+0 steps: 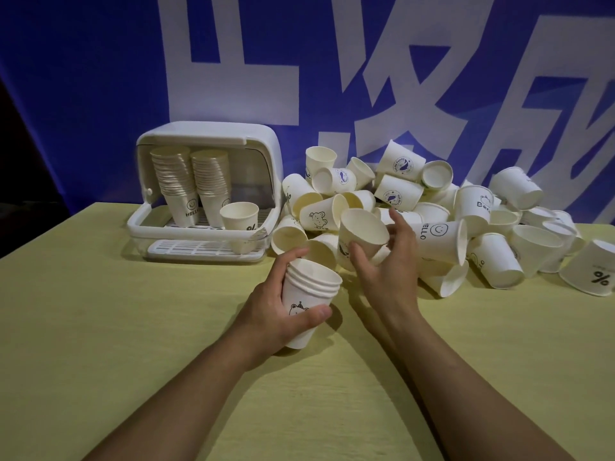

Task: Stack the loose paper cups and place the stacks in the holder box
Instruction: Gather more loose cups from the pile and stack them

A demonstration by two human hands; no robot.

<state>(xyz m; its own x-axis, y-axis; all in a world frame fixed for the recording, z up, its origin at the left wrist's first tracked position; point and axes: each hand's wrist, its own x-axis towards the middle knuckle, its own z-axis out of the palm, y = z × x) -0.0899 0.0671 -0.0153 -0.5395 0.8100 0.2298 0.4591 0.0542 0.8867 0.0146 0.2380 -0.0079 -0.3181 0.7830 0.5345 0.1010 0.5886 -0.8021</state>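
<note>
Gripping a short stack of nested white paper cups with a small bear print (307, 299), the left hand (276, 314) has its thumb curled across the front and fingers wrapped behind, the stack tilted with its mouths toward the right; just beside that grip, up and to the right, the right hand (386, 261) closes thumb and fingers round a single plain white paper cup (362, 232), tilted mouth-up at the near edge of the heap; beyond and to the right of the right grip sprawls the heap of loose white printed paper cups (466, 221) on the pale yellow-green desk (133, 327); up and left of the left grip stands the white plastic holder box with raised lid (213, 141), with two tall upside-down cup stacks (193, 181) and one upright cup (239, 216) inside.
</note>
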